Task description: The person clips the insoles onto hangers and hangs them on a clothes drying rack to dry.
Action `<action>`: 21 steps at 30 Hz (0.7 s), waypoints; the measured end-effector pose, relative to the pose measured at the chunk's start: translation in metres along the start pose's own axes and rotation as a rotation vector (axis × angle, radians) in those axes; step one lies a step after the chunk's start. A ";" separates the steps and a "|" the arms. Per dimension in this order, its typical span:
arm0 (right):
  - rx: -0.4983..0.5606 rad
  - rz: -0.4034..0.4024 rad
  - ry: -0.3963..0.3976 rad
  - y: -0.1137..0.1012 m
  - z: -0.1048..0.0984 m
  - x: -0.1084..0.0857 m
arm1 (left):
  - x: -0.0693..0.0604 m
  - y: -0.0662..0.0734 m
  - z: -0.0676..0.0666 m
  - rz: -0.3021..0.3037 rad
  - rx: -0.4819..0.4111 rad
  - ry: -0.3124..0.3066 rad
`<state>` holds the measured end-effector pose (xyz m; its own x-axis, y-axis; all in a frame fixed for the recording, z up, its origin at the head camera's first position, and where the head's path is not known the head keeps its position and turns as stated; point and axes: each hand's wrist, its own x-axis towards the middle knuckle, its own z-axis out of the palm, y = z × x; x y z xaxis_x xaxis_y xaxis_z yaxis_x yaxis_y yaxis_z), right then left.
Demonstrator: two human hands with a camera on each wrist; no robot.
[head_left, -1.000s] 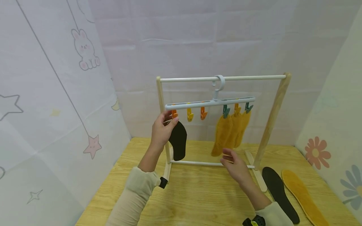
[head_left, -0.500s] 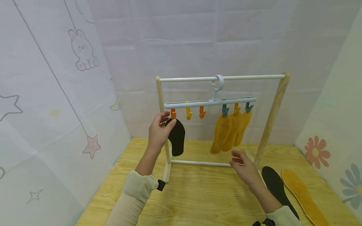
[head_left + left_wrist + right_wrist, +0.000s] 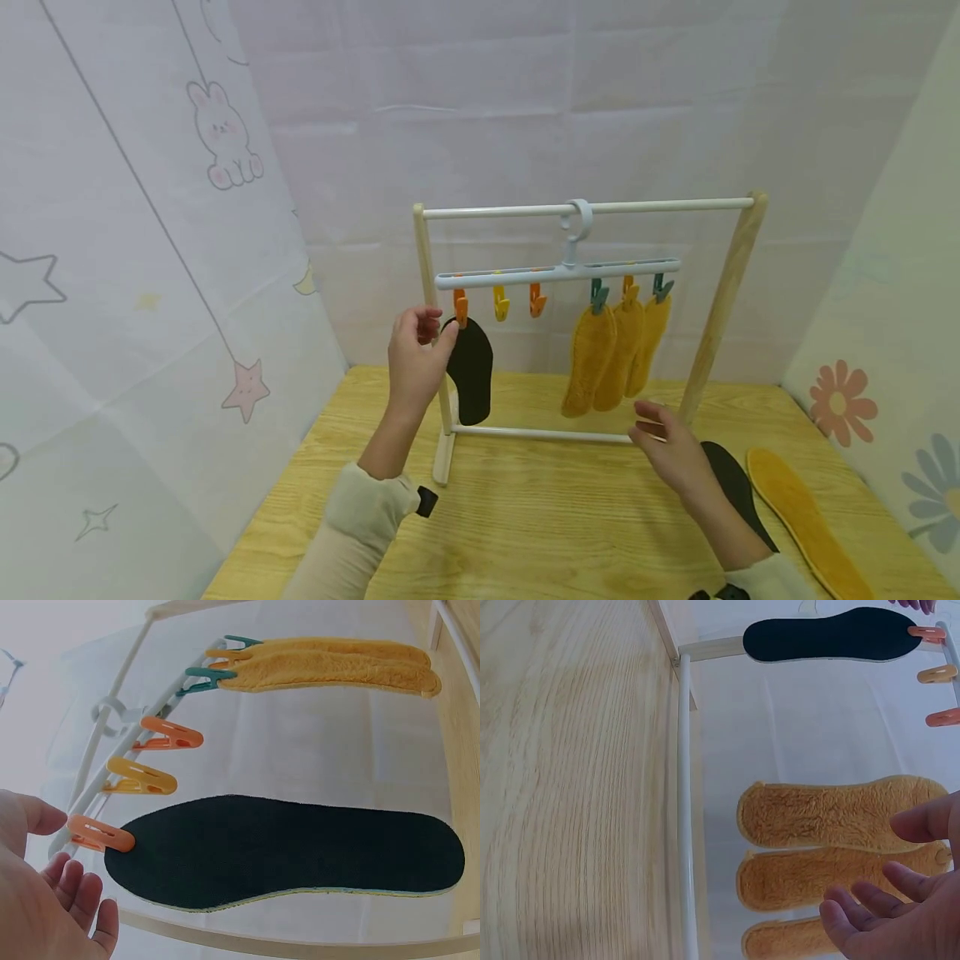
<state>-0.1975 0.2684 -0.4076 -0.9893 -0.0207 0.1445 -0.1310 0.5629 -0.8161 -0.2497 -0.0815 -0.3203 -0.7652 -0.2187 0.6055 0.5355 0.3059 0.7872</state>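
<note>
A black insole [image 3: 285, 851] hangs from the leftmost orange clip [image 3: 103, 834] of a light blue hanger [image 3: 517, 277]. My left hand [image 3: 416, 358] is beside that clip, fingers loosely bent and holding nothing; in the left wrist view thumb and fingers stand apart around the clip's end. Three fuzzy yellow insoles [image 3: 591, 362] hang from clips on the hanger's right half. My right hand [image 3: 675, 450] hovers below and right of them, fingers relaxed, with nothing in it. A second black insole [image 3: 729, 475] lies on the table, partly hidden by the right forearm.
The hanger hooks over the top bar of a wooden rack [image 3: 723, 308]. A yellow clip [image 3: 501, 303] and another orange clip [image 3: 537, 300] hang without insoles. A yellow insole [image 3: 802, 517] lies at the right of the wooden table [image 3: 525, 517]. Printed cloth walls surround it.
My left hand has drawn slightly left and down, off the clip, leaving the black insole hanging. My right hand has moved right, toward the insoles on the table.
</note>
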 end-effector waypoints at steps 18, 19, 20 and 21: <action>-0.058 0.062 -0.001 0.026 -0.028 -0.006 | -0.010 0.014 0.008 0.078 0.009 -0.069; -0.060 0.064 0.002 0.026 -0.029 -0.007 | -0.011 0.015 0.009 0.081 0.008 -0.077; -0.063 0.065 0.006 0.028 -0.030 -0.007 | -0.011 0.016 0.010 0.085 0.005 -0.087; -0.067 0.067 0.008 0.029 -0.031 -0.008 | -0.012 0.017 0.011 0.090 0.003 -0.096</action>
<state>-0.1916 0.3104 -0.4147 -0.9951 0.0255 0.0958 -0.0597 0.6166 -0.7850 -0.2355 -0.0639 -0.3151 -0.7445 -0.1009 0.6599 0.6028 0.3232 0.7295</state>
